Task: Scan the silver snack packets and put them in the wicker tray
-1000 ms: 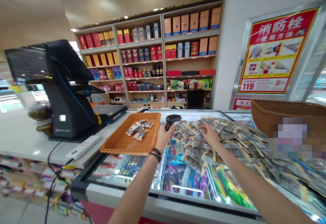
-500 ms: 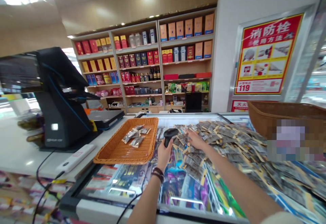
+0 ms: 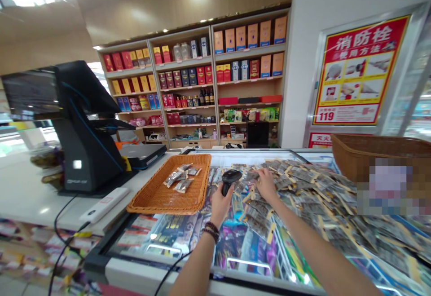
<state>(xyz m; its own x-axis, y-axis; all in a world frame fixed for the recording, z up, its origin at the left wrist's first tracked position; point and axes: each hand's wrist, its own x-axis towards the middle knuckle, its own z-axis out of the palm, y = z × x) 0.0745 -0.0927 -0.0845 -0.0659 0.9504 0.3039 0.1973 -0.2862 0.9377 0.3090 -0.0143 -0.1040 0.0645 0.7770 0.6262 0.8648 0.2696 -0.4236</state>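
Note:
My left hand (image 3: 221, 202), with a beaded bracelet on the wrist, is wrapped round the handle of a black barcode scanner (image 3: 232, 176). The scanner's head points right, towards a small grey packet (image 3: 250, 177). That packet is pinched in the fingertips of my right hand (image 3: 266, 185), just above the glass top of a chest freezer. Around and right of this hand spreads a large heap of similar packets (image 3: 303, 174) with tan ends. To the left, a shallow orange-brown wicker basket (image 3: 158, 202) holds several such packets (image 3: 182, 184).
A black point-of-sale terminal (image 3: 90, 152) and a white power strip (image 3: 104, 205) stand on the left counter. Colourful packages lie under the freezer glass (image 3: 161, 237). A deeper brown basket (image 3: 350, 152) is at the right. Stocked shelves (image 3: 188, 85) line the back wall.
My right hand's fingers, reaching over the heap before, have drawn up and now pinch a packet beside the scanner. My left hand still holds the scanner. The view has shifted slightly.

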